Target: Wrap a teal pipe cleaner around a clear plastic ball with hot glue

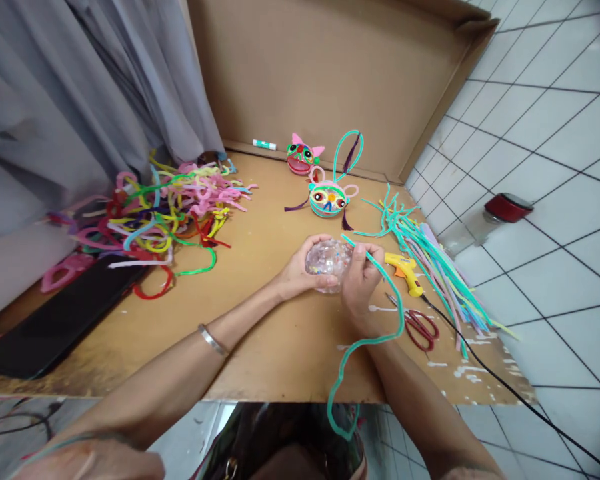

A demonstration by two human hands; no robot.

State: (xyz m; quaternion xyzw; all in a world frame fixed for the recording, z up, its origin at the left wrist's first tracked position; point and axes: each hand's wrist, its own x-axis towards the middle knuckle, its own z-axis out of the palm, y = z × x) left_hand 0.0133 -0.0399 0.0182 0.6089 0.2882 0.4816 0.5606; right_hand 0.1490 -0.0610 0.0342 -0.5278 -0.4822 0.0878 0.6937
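Observation:
My left hand (307,267) is closed around the left side of a clear faceted ball (325,263) with small coloured specks in or on it. At the ball's right side, my right hand (364,280) pinches a teal pipe cleaner (399,310) between thumb and fingers. One short end of the pipe cleaner points up toward the ball; the long end runs over my right forearm and hangs below the table edge. Beyond the ball stands a decorated animal-face ball (329,199) with pink ears, teal trim and dark tassels.
A yellow hot glue gun (405,272) and red-handled scissors (421,330) lie right of my hands. Farther right is a bundle of pipe cleaners (437,273). Tangled pipe cleaners (165,213) and a black tray-like slab (55,320) occupy the left. A pink-eared face ornament (301,157) and glue stick (265,144) sit behind.

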